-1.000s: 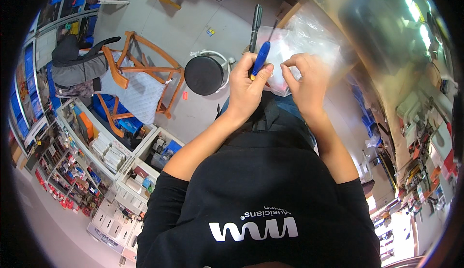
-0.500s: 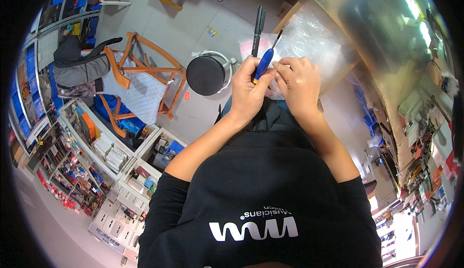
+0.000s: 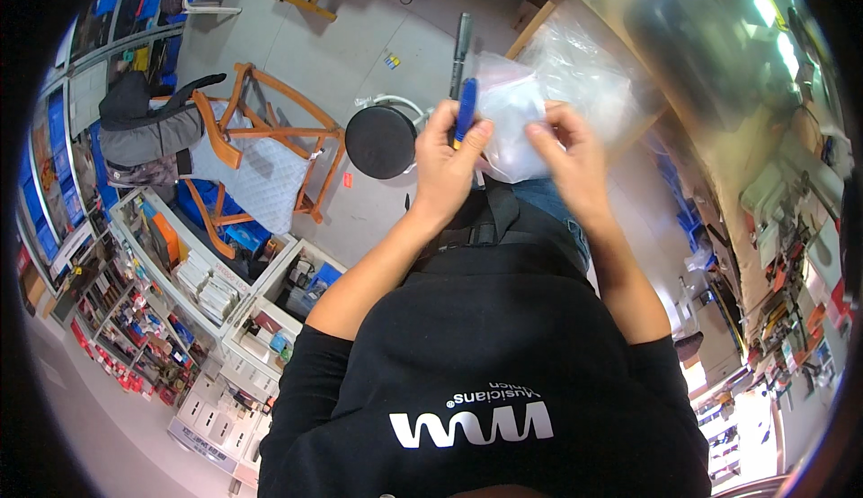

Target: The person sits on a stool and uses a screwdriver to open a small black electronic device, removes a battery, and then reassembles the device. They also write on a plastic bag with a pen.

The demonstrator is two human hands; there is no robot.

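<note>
My left hand [image 3: 448, 158] is closed around a blue screwdriver [image 3: 466, 107] and a dark marker pen [image 3: 460, 53], both pointing away from me. Between my hands a small clear plastic bag [image 3: 511, 102] is spread out, its left edge at my left thumb. My right hand [image 3: 573, 152] pinches the bag's right side between thumb and fingers. Whether anything lies inside the bag, I cannot tell. Most of the screwdriver's shaft does not show.
Ahead and left stands a round black stool [image 3: 382, 141]. A wooden chair [image 3: 270, 152] with a pale quilted seat is farther left, near an open drawer unit [image 3: 211, 287]. Large clear plastic sheeting [image 3: 584, 75] lies beside the workbench [image 3: 710, 129] on my right.
My hands have drawn apart, and the bag that was mostly hidden behind them is now spread between them. The screwdriver and marker have shifted left with my left hand.
</note>
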